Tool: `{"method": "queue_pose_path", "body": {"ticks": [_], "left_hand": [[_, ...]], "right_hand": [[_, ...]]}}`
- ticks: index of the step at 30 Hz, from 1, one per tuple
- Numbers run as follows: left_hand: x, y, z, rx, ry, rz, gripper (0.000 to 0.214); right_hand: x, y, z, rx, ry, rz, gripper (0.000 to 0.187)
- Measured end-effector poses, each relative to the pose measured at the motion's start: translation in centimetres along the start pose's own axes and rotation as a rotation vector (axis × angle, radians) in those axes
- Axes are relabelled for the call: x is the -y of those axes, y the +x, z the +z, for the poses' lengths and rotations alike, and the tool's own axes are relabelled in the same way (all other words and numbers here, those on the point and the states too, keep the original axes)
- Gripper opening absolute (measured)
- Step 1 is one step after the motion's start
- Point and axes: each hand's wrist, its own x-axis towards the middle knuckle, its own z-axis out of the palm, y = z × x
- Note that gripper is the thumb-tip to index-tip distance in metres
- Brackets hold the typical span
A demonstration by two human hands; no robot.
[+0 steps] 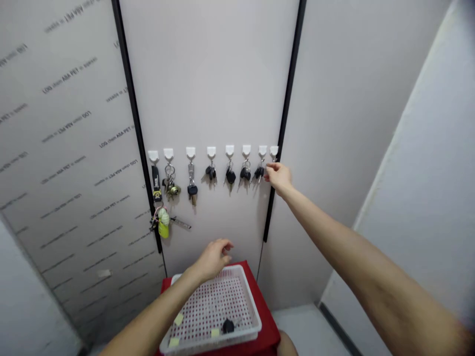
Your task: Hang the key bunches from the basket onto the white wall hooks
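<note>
My right hand reaches up to the rightmost white hook, fingers closed just below it. A bit of metal shows under that hook; whatever the fingers pinch is hidden. Close to the fingertips, a bunch of keys with black heads hangs from the neighbouring hook. My left hand hovers over the far side of a white plastic basket, fingers loosely bent and apart, holding nothing. In the basket lie a black-headed key and several pale yellow paper pieces.
More key bunches hang in a row to the left, including one with a black strap and a yellow-green tag. Black strips edge the white panel. A red cloth lies under the basket.
</note>
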Motion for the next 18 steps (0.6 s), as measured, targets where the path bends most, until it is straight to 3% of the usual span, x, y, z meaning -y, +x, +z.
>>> {"method": "queue_pose_path", "body": {"ticks": [2, 4, 5, 9, 11, 15, 18], "left_hand": [[1.6, -2.1, 1.9, 0.128, 0.007, -0.045, 0.030], [2.7, -4.1, 4.1, 0.277, 0.024, -0.083, 0.032], [3.1, -5.0, 5.1, 0.340, 0.031, -0.090, 0.032], [3.8, -6.7, 7.6, 0.470, 0.016, -0.097, 0.025], [3.9, -6.7, 7.9, 0.514, -0.004, -0.135, 0.022], [4.4, -6.2, 7.6, 0.485, -0.091, -0.285, 0.020], [5.0, -5.9, 7.1, 0.362, -0.222, -0.398, 0.020]], "right_hand": [[-1.3, -2.0, -0.2, -0.023, -0.083, -0.090, 0.025], [-2.9, -5.4, -0.2, 0.115, -0.187, -0.157, 0.027], [-3.7, -7.5, -0.1, 0.271, -0.236, -0.174, 0.026], [-6.6, -17.4, -0.2, 1.125, -0.440, -0.277, 0.020], [-7.9, -21.3, -0.2, 1.366, -0.550, -0.381, 0.017], [-9.9, -25.0, 0.1, 1.435, -0.740, -0.526, 0.016], [-10.7, -25.2, 0.5, 1.409, -0.681, -0.432, 0.018]]}}
